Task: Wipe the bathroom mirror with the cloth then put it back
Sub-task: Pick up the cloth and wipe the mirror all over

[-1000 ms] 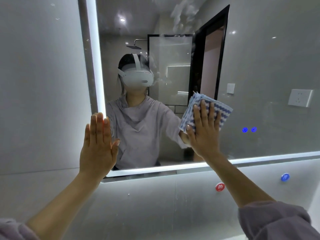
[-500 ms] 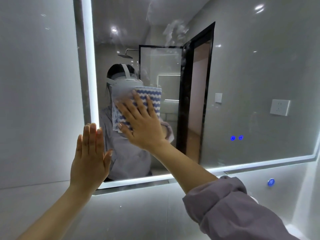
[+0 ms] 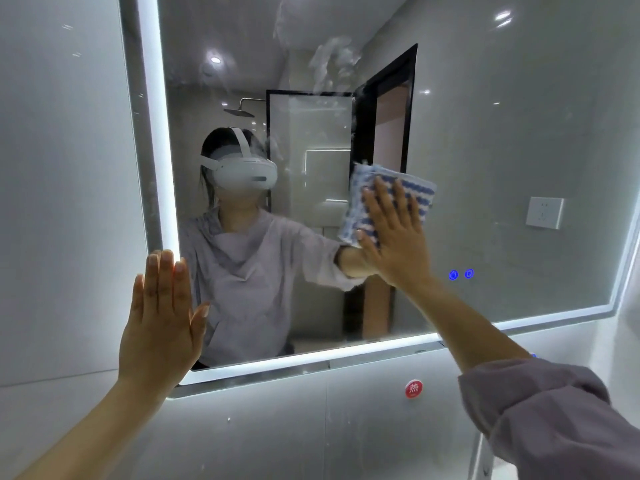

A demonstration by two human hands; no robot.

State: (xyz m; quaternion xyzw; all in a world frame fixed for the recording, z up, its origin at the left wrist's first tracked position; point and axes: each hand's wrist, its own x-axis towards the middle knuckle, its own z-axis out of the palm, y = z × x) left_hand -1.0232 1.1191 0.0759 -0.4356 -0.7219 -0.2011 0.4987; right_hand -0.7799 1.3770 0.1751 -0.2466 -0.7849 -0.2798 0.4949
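Note:
A large lit-edged bathroom mirror (image 3: pixel 502 140) fills the wall ahead. My right hand (image 3: pixel 393 233) presses a folded blue-and-white striped cloth (image 3: pixel 420 195) flat against the glass near the mirror's middle, fingers spread over it. My left hand (image 3: pixel 161 320) rests flat and empty on the mirror's lower left corner, over the glowing edge strip. Whitish smears (image 3: pixel 334 62) show on the glass above the cloth. My own reflection in a grey top is seen at the mirror's left.
Two blue touch buttons (image 3: pixel 460 274) glow on the glass right of the cloth. A round red sticker (image 3: pixel 414 389) sits on the tiled wall under the mirror. A wall socket (image 3: pixel 544 212) and a dark door frame (image 3: pixel 408 109) appear as reflections.
My right hand slid the cloth left across my reflection, then back right to the mirror's middle. My left hand stayed planted on the lower left corner.

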